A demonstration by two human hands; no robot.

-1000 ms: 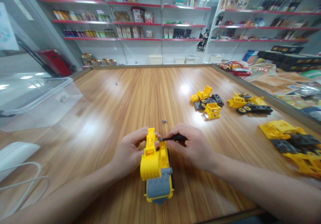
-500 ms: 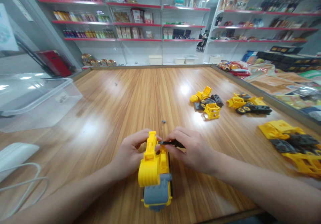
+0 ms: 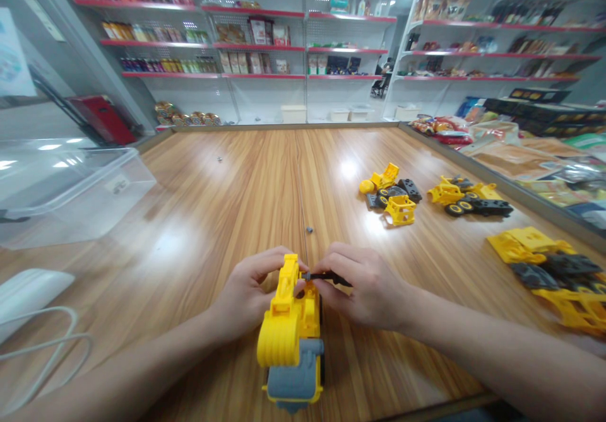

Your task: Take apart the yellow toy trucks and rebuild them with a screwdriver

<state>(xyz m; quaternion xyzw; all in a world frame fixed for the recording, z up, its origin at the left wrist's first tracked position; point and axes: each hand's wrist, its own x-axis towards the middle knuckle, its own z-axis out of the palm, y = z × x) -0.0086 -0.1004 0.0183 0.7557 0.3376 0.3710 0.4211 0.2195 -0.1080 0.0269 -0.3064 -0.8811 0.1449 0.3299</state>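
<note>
A yellow toy excavator (image 3: 310, 311) with a grey front part stands near the table's front edge, its ridged bucket facing me. My left hand (image 3: 249, 293) is closed on the far left side of its yellow arm; some fingertips are hidden behind it. My right hand (image 3: 364, 286) pinches a dark screwdriver (image 3: 331, 277), held level and pointing left. The tip meets a small grey screw-like piece at the side of the arm. A small grey piece (image 3: 309, 229) lies on the wood just beyond my hands.
Yellow and black toy vehicle parts lie in groups on the right: one pile (image 3: 400, 209), another (image 3: 487, 206), a nearer one (image 3: 544, 245). At left are a clear plastic bin (image 3: 80, 201) and a white device with a cable (image 3: 35, 289). Stocked shelves (image 3: 258, 46) line the back.
The toy excavator has shifted slightly toward me and its bucket a little to the left. Both hands and the screwdriver have moved slightly with it; the screwdriver still meets the arm.
</note>
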